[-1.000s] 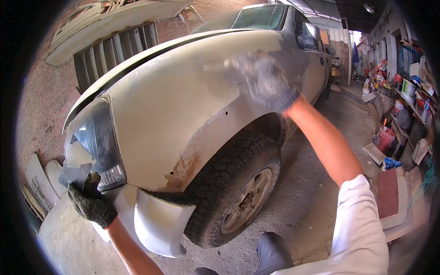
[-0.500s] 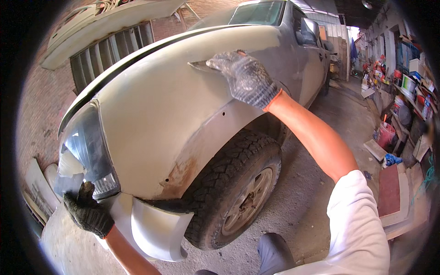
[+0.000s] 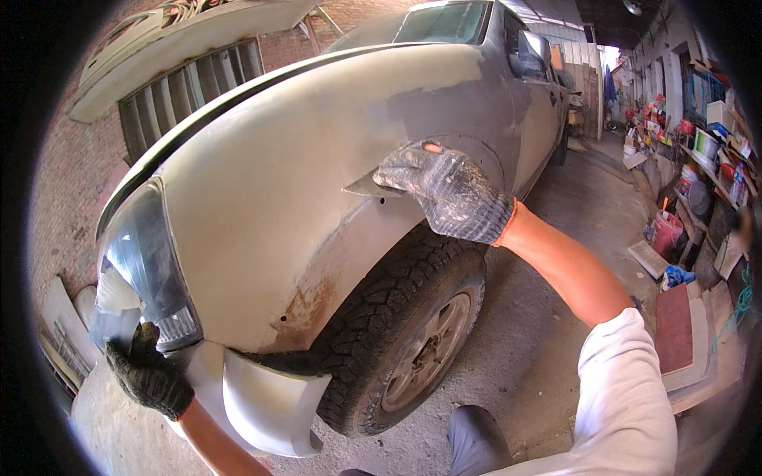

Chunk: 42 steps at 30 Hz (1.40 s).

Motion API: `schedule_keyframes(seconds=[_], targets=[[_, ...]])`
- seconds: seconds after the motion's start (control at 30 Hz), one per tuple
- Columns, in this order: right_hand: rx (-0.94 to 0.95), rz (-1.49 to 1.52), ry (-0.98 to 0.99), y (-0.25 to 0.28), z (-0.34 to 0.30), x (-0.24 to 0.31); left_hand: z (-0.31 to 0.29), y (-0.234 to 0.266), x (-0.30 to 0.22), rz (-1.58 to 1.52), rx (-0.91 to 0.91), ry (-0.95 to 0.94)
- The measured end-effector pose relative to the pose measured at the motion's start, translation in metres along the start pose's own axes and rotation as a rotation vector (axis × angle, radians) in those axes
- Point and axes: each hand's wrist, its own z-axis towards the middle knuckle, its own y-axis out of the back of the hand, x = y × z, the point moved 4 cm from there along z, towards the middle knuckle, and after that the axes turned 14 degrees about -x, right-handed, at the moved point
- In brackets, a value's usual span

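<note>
My right hand [image 3: 448,190], in a dirty grey knit glove, closes around a putty knife [image 3: 367,187]. The knife's thin, flat blade lies against the beige-coated front fender [image 3: 270,174], just above the wheel arch. At the lower left, my left hand [image 3: 151,371], in a dark glove, is closed on a flat grey plate [image 3: 115,327]. A pale lump of putty [image 3: 117,293] sits on that plate, in front of the headlight [image 3: 147,246]. Grey and rusty bare patches show along the arch edge. The fingers hide both tools' grip ends.
The front wheel [image 3: 421,349] stands beneath the arch. A loose-looking silver bumper corner [image 3: 266,401] juts out below the headlight. On the right, cluttered shelves [image 3: 714,166], a pink bucket [image 3: 667,230] and boards [image 3: 675,329] line the wall. My knee [image 3: 476,440] is near the wheel.
My right hand has moved down the fender with the putty knife, toward the wheel arch edge. My left hand and its plate have dropped slightly.
</note>
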Motion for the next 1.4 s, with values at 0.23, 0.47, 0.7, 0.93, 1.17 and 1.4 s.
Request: schedule_keyframes(seconds=[0.23,0.47,0.7,0.93,1.17,1.4], targets=[[0.03,0.057,0.098,0.025,0.003,-0.014,-0.004,-0.008,-0.006,0.097,-0.128,0.018],[-0.298,-0.219,-0.046,-0.001,0.092,-0.071,-0.012,-0.024,-0.02,-0.211,-0.267,0.246],[-0.265,-0.167,0.07,-0.014,0.074,-0.013,-0.027,-0.038,-0.053,-0.234,-0.27,0.252],[-0.076,0.004,0.078,0.0,0.027,0.067,-0.024,-0.036,-0.048,-0.435,-0.293,0.309],[0.002,0.16,-0.213,0.046,-0.003,0.109,-0.116,0.062,-0.096,-0.117,-0.212,0.06],[-0.11,0.826,-0.883,0.051,-0.052,0.213,-0.3,0.094,-0.1,0.238,0.342,0.754]])
